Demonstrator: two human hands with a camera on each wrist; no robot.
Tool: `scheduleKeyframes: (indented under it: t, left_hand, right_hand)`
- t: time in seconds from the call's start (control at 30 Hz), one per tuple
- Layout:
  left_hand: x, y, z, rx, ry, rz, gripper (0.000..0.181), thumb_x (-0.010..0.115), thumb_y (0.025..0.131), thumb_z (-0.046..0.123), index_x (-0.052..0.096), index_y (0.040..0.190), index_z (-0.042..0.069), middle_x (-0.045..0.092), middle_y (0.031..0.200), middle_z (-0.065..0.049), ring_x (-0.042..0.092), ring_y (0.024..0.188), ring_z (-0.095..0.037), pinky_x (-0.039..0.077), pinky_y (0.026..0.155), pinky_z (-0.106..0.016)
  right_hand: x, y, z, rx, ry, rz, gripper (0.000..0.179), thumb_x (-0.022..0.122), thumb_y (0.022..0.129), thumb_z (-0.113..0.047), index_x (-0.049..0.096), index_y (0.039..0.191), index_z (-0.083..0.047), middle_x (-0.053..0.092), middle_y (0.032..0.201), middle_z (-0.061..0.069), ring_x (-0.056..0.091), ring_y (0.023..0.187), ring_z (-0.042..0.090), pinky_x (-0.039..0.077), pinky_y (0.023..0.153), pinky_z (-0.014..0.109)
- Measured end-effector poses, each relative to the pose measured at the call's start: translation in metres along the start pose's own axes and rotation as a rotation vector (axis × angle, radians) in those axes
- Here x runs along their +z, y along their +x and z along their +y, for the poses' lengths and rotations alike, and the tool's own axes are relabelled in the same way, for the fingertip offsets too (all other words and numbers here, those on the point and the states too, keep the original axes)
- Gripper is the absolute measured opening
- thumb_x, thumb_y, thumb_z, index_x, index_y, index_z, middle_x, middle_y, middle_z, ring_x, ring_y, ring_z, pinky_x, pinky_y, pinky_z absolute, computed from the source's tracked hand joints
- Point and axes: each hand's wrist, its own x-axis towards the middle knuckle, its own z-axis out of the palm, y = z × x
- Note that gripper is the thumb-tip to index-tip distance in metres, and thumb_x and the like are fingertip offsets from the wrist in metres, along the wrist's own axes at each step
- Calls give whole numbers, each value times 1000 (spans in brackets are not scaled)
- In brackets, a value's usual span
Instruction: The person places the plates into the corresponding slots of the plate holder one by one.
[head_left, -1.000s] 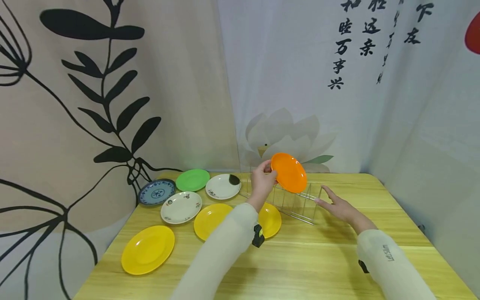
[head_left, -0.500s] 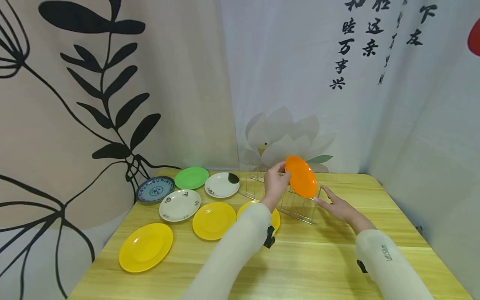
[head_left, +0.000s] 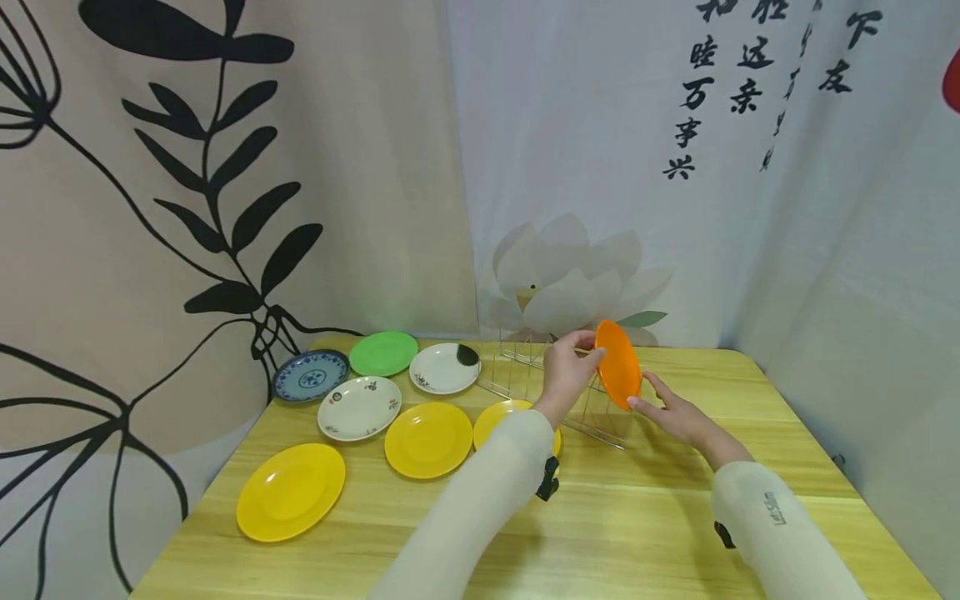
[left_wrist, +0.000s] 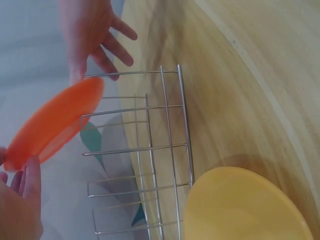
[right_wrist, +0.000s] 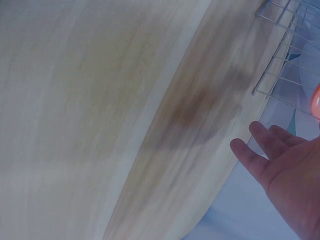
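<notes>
Left hand [head_left: 567,372]: the fingers and thumb pinch the orange plate [head_left: 618,365] at its rim, thumb on one face, fingers on the other. Right hand [head_left: 684,419]: fingers extended and spread, thumb tip at the plate's lower edge; whether it touches the plate, the rack end or neither cannot be told from here, and it grips nothing.

Over the last second the left hand has carried the orange plate rightward and slightly down, and the plate has turned from nearly face-on to a steep, narrow oval. The right hand stays in nearly the same spot. The plate is now at the right end of the wire rack [left_wrist: 145,149], with its lower rim by the wire tops; contact with the wires is unclear. In my judgement the plate is being lined up with the upright dividers and is not yet seated, since the left hand carries it.

Farther out on the desk [head_left: 637,517], seven plates lie flat and unmoved: one yellow plate [head_left: 498,414] just beside the rack, partly behind the left sleeve [head_left: 487,492]; then two more yellow, two white, one green and one blue-patterned.
</notes>
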Motion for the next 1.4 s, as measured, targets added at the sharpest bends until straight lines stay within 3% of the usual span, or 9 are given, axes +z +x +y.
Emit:
scheduleKeyframes:
  t: [0.3,0.73,1.1,1.4]
  left_hand:
    - [1,-3,0,-22,82,-6,31,76,90,21,71,118,11,70,103,-5,68,87,-12,56,71,-22]
    - [-16,-2,-8,-102,38,24,34,76,89,26,70,121,15,68,104,1,67,91,-16,57,73,-27]
    - [-39,5,-22,-108,14,51,34,75,90,26,69,122,15,67,103,1,66,91,-15,57,75,-32]
    - [-76,9,-28,-128,18,103,35,74,91,24,68,122,9,68,105,-4,67,88,-17,58,71,-27]
  right_hand:
    - [-1,6,9,-16,4,17,88,40,97,-66,2,161,-19,21,155,35,29,134,59,28,101,76]
    - [2,5,5,-24,4,10,88,41,98,-64,-2,160,-18,19,154,38,26,135,60,29,99,77]
    - [3,1,5,-30,20,22,87,41,99,-63,-1,160,-17,17,154,39,25,135,61,28,99,78]
    - [4,1,6,-34,19,36,87,41,99,-63,1,161,-17,21,154,37,27,135,58,30,101,76]
